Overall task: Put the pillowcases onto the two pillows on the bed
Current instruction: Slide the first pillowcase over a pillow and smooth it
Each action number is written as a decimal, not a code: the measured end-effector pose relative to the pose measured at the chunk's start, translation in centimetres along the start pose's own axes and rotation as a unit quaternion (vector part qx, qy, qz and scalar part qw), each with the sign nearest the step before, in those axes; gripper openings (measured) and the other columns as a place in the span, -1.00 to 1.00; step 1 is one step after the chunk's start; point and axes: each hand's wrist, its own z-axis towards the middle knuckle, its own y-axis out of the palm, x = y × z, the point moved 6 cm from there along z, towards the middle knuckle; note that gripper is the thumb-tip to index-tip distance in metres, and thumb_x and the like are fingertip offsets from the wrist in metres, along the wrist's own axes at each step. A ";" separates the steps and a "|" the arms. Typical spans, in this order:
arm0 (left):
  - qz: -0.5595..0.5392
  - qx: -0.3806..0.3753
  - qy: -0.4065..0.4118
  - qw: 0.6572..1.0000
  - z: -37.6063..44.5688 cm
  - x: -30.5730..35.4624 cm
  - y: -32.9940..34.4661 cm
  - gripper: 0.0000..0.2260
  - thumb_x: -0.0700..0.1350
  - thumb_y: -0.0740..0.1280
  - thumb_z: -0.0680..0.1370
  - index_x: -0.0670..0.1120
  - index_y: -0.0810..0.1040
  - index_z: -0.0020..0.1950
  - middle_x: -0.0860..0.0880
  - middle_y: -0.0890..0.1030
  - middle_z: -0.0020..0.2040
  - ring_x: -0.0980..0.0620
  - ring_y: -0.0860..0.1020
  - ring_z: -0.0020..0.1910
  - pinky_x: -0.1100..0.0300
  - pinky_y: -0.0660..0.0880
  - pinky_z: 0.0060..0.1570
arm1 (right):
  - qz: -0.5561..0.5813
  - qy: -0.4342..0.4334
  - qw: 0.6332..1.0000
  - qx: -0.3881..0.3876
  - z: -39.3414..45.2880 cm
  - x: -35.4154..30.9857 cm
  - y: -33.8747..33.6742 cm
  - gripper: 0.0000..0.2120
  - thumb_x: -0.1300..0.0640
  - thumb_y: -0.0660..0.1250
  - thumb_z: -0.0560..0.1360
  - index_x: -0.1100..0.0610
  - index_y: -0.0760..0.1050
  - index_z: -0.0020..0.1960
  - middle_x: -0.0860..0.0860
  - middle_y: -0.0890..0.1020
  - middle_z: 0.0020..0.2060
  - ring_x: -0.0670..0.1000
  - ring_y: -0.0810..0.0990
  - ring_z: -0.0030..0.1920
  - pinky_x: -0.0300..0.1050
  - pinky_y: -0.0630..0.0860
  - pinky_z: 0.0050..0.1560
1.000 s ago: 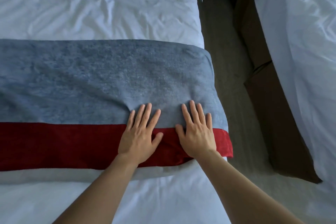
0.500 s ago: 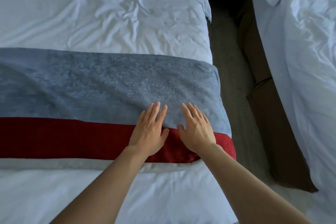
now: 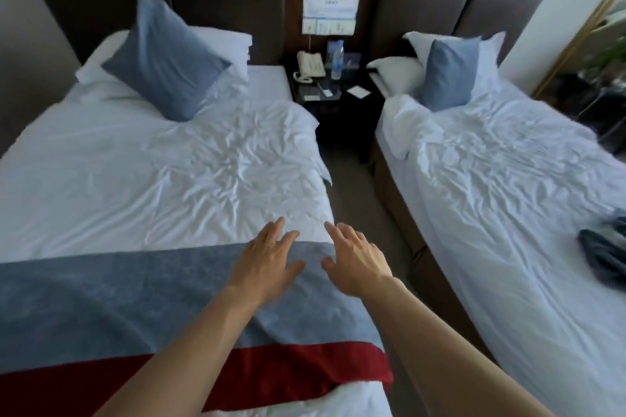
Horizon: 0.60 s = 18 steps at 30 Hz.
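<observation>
A blue cushion [image 3: 162, 61] leans on white pillows [image 3: 223, 44] at the head of the left bed [image 3: 135, 173]. A grey and red bed runner [image 3: 101, 301] lies across the foot of this bed. My left hand [image 3: 267, 261] and my right hand [image 3: 355, 257] hover side by side above the runner's far edge, fingers loosely spread, holding nothing. On the right bed [image 3: 508, 196] a second blue cushion [image 3: 449, 74] stands against white pillows [image 3: 399, 69].
A dark nightstand [image 3: 325, 91] between the beds carries a white telephone [image 3: 310, 66], a water bottle [image 3: 335, 59] and cards. A dark cloth [image 3: 606, 254] lies on the right bed's right side. A carpeted aisle [image 3: 355, 186] runs between the beds. Padded headboards stand behind.
The view has tilted up from the runner to the whole room. Both hands lifted off the runner and now hover over its far edge.
</observation>
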 end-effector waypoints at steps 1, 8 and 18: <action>0.002 0.005 0.012 1.000 0.2 1.1 -1.5 -0.43 0.24 0.13 0.62 0.06 0.15 0.57 -0.06 -0.02 0.63 -0.08 0.03 0.59 -0.06 0.23 0.45 | -0.005 0.005 1.000 0.015 -0.5 0.3 -1.9 -0.34 -0.12 0.21 0.58 -0.08 0.01 0.58 -0.01 0.20 0.55 0.10 0.27 0.50 0.11 0.34 0.39; 0.002 0.029 0.122 0.992 3.0 12.9 -10.2 -0.52 0.23 0.11 0.62 0.15 0.24 0.53 0.09 0.16 0.59 0.08 0.16 0.53 0.04 0.31 0.37 | -0.019 0.041 0.992 0.116 -5.7 5.7 -13.4 -0.39 -0.14 0.16 0.59 -0.07 0.07 0.58 -0.04 0.22 0.55 0.06 0.26 0.50 0.10 0.35 0.38; -0.013 -0.034 0.295 0.955 4.3 39.1 -7.5 -0.45 0.33 0.05 0.58 0.22 0.12 0.55 0.15 0.14 0.58 0.08 0.17 0.53 -0.05 0.36 0.36 | -0.024 0.187 0.960 0.205 -23.0 25.6 -21.5 -0.40 -0.20 0.16 0.60 -0.11 0.07 0.56 -0.08 0.26 0.52 0.06 0.31 0.47 0.09 0.42 0.32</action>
